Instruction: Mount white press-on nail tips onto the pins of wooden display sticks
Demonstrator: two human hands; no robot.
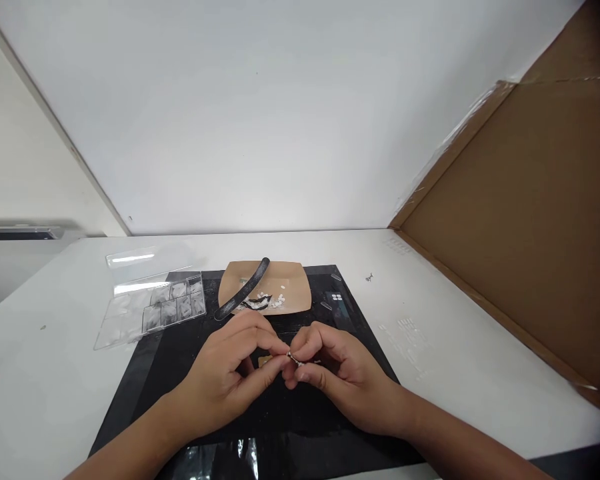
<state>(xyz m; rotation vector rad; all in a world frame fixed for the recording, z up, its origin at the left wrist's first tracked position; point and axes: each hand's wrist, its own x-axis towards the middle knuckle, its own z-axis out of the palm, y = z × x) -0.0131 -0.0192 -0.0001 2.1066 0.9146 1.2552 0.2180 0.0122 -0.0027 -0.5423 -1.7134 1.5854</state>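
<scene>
My left hand [235,373] and my right hand [343,377] meet over the black mat [275,420]. Both are closed in a pinch, thumbs against fingers, on a small thin strip with pale bits [295,361] along it. Fingertips cover much of this strip, and its exact kind cannot be made out. Just under the left fingers, a tan piece [264,361] shows in part. Beyond the hands stands a tan paper tray [296,275] with small white pieces [278,302] in it. A curved black nail file [245,290] lies across the tray's left side.
A transparent compartment box [173,310] of whitish nail tips lies open at the left, its lid beside it. Small white tabs [337,297] and transparent strips [407,340] are at the right. A cardboard panel [520,227] borders the table's right side; a white wall [260,133] stands behind.
</scene>
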